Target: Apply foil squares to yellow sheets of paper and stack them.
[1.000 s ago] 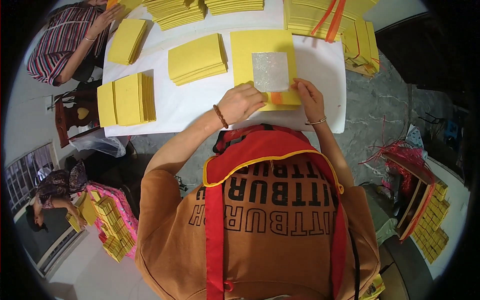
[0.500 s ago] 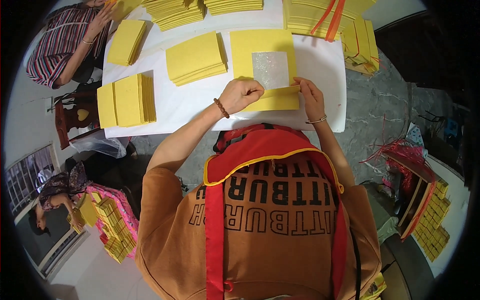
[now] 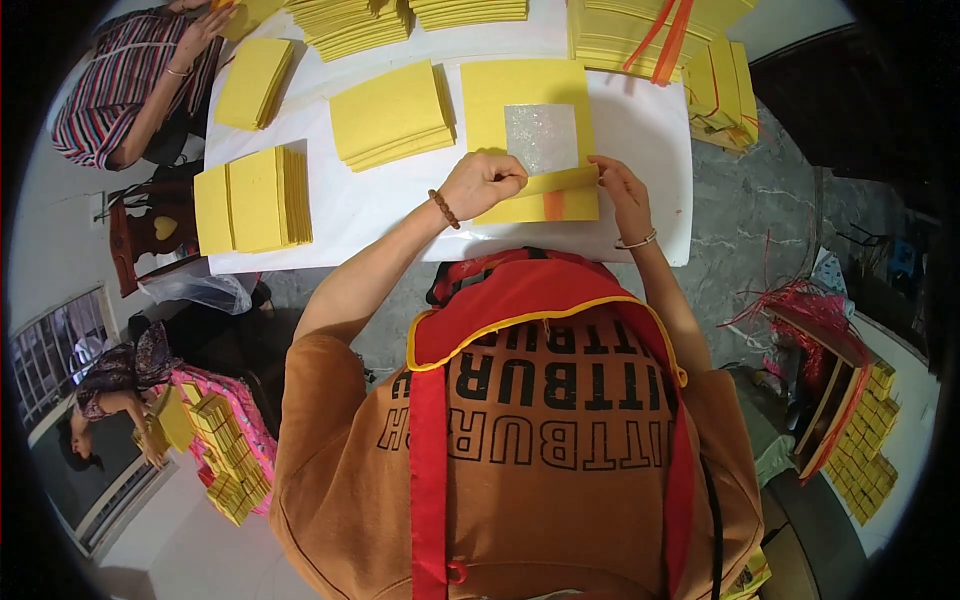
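A sheet of yellow paper (image 3: pixel 482 110) with a silver square (image 3: pixel 540 135) lies flat on the white table, its near part folded over into a narrow strip (image 3: pixel 560 181). With curled fingers, my left hand (image 3: pixel 482 186) pinches the strip's left end. At the other end, my right hand (image 3: pixel 624 198) holds the strip between thumb and fingers. An orange patch (image 3: pixel 554 206) shows on yellow paper just below the strip. Left of the sheet lies a neat stack of yellow paper (image 3: pixel 390 115).
More yellow stacks (image 3: pixel 255 200) stand along the table's left side, and others (image 3: pixel 345 30) at its far edge. Orange-red ribbons (image 3: pixel 670 45) hang over a large yellow pile at the far right. A co-worker's hand (image 3: pixel 203 40) is at the far left corner.
The folded strip has shifted slightly away from me and looks narrower. The orange patch below it has come into sight. Both hands keep nearly the same place.
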